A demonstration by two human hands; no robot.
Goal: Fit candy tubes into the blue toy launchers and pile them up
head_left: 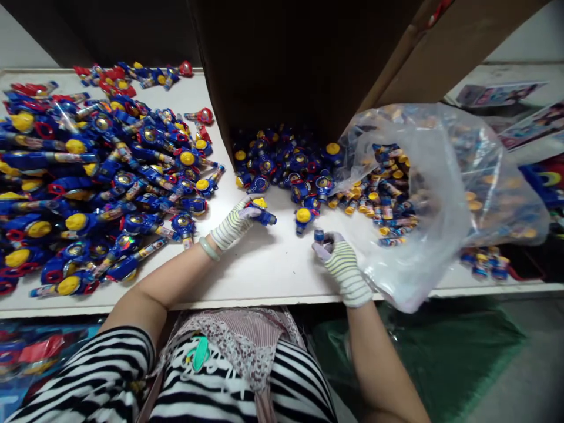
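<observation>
My left hand, in a striped glove, is closed on a blue plastic toy with a yellow round part, held above the white table. My right hand, gloved the same way, pinches a small printed tube whose blue end points up; the fingers partly hide it. Between the hands lies a loose blue toy with a yellow disc. Beyond it, similar blue toys are heaped at the mouth of a cardboard box. Printed tubes with yellow ends spill from a clear plastic bag on the right.
Many blue toys fitted with tubes cover the table's left side, some red ones behind them. The tall cardboard box stands at the back centre. A few tubes lie near the front right edge, beside a dark flat object.
</observation>
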